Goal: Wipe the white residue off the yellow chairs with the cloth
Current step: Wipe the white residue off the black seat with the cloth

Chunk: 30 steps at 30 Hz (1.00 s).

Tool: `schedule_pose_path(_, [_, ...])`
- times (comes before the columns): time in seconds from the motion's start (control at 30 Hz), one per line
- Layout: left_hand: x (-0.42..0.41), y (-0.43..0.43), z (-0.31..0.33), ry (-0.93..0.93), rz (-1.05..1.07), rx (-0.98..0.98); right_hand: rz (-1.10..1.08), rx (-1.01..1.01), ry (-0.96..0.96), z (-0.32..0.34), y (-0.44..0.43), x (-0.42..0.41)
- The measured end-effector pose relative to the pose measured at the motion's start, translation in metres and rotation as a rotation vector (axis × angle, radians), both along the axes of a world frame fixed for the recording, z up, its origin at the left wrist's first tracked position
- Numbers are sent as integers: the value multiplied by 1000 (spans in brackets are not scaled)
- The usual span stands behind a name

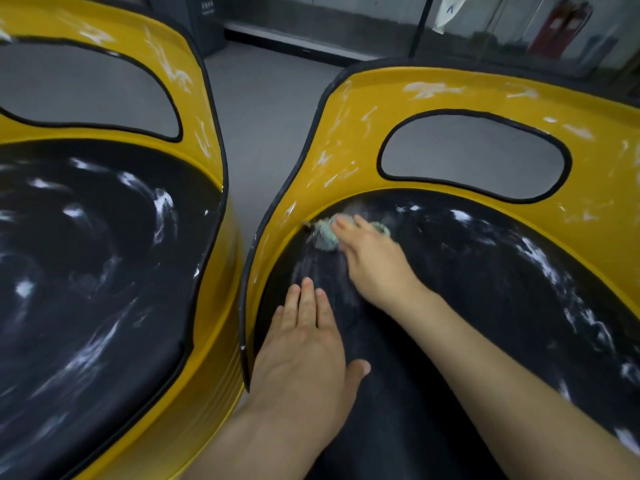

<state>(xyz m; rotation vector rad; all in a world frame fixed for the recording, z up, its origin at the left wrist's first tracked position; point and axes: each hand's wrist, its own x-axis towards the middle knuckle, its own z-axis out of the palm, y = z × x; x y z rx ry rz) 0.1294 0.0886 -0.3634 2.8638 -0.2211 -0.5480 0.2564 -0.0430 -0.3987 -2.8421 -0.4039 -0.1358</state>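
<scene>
Two yellow chairs with black seat cushions stand side by side. The right chair (346, 109) has white smears on its yellow backrest and on its black seat (502, 289). My right hand (372, 258) presses a pale green cloth (325, 233) onto the seat's far left edge, where it meets the yellow shell; the hand and cloth are blurred. Fingers straight, my left hand (304, 348) lies flat on the same seat near its front left. The left chair (204, 109) also carries white streaks on its shell and cushion (86, 254).
A narrow strip of grey floor (263, 109) runs between the two chairs. Behind them are a dark wall base, a glass panel and a red object (557, 29) at the far right.
</scene>
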Motion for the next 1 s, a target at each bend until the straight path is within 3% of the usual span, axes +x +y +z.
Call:
schedule_pose_path(0.1, [2,-1,0,-7,4,-21,162,26,4,7,-7,-79])
schedule_pose_path(0.2, [2,-3,-1,12,-7,-25,238,39,113,9,-20,-104])
schedule_pose_path(0.3, [1,-1,0,9,-18,-7,170,-36,61,14,-19,-56])
schedule_pose_path(0.43, [-8,2,1,9,-34,9,-84,-84,46,5,-21,56])
schedule_pose_path(0.5, [-14,5,3,31,-45,28,-113,-65,36,1,-10,65])
schedule_pose_path(0.6, [-19,9,6,81,-56,45,20,-5,7,1,6,12])
schedule_pose_path(0.7, [-25,2,10,105,-89,44,304,35,79,7,12,-54])
schedule_pose_path(0.8, [-33,-10,11,166,-122,54,501,36,152,7,1,-68])
schedule_pose_path(0.9, [-33,-17,10,187,-162,94,499,29,142,4,-5,-42])
schedule_pose_path(1.0, [-34,-16,12,193,-135,70,357,34,112,5,3,1])
